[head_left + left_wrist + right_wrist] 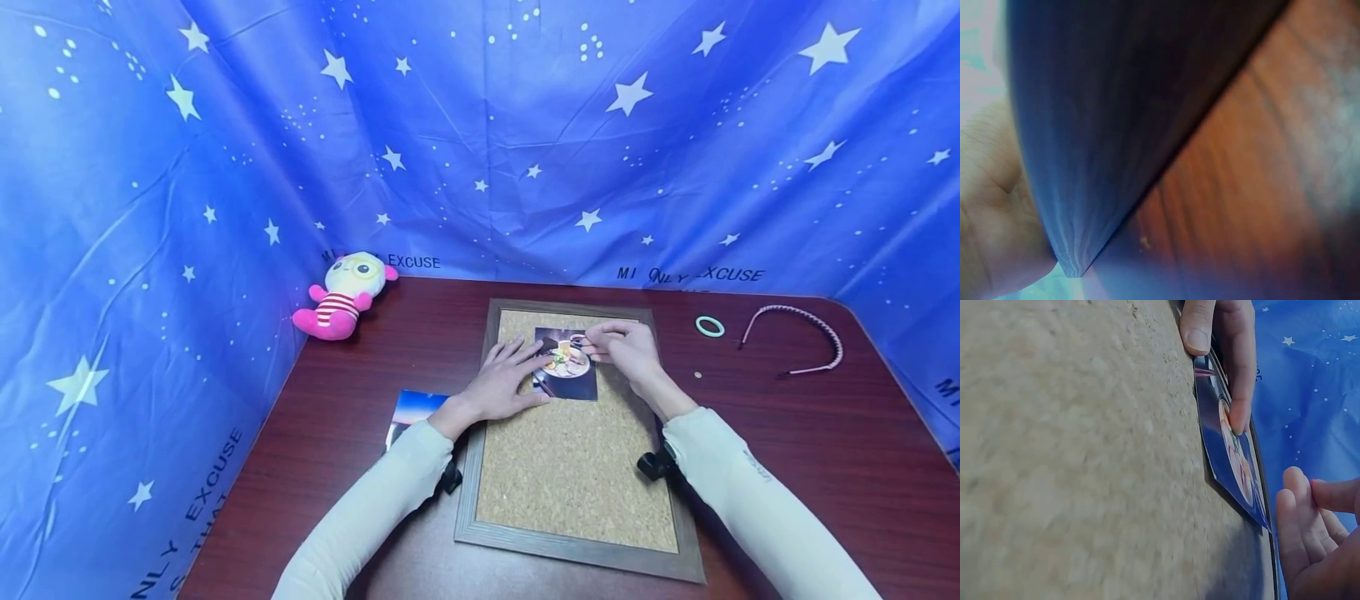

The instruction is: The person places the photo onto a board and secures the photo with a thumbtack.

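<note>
A photo of a bowl of food [576,388] lies on the upper part of a cork board [570,475] with a grey-brown wooden frame. My left hand [498,387] rests spread over the photo's left side, its fingers straight and touching the print. At the photo's upper right corner, my right hand [624,348] pinches a small pink pin-like thing [1313,482] between thumb and forefinger; most of it is hidden. In the right wrist view the photo's near edge lifts slightly off the cork. The left wrist view shows mainly the frame's dark side [1104,137] beside the palm.
A second photo [416,412] lies on the table left of the board, partly under the left forearm. A pink-and-white plush toy [345,296] sits at the back left. To the right are a mint-green ring [709,326], a braided headband [821,325] and a tiny pale disc [698,375].
</note>
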A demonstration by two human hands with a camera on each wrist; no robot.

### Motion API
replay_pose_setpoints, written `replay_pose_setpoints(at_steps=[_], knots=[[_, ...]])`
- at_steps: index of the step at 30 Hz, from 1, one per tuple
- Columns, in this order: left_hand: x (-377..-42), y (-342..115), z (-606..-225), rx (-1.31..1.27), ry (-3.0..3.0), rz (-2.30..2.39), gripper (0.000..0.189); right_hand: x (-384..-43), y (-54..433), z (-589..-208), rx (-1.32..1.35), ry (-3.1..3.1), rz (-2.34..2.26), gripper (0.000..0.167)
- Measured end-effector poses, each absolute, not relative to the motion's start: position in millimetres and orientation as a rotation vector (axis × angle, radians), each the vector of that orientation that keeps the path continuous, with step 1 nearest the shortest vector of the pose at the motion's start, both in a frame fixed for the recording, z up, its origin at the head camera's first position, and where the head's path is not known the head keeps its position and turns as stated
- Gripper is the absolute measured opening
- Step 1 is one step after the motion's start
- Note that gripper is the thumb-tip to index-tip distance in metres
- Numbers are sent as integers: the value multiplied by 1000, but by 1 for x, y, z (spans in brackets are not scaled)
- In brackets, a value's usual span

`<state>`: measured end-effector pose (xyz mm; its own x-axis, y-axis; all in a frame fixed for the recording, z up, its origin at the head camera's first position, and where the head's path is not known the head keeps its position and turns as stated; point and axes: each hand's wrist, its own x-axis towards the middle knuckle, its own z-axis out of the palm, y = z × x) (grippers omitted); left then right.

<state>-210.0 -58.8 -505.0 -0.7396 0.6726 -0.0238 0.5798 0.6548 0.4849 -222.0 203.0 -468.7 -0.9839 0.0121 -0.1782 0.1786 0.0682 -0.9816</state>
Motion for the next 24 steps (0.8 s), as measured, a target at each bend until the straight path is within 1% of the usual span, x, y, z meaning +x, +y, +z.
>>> replay_pose_setpoints(at_steps=[5,12,24], knots=[[-209,-60,-503,1024,2670,693,71,-234,192,-474,189,2161,-2029,31],[-211,-59,-505,1035,2674,665,72,-246,184,-475,212,2244,-1930,32],[-210,-59,-505,1060,2690,658,71,-258,178,-483,311,2375,-1764,31]])
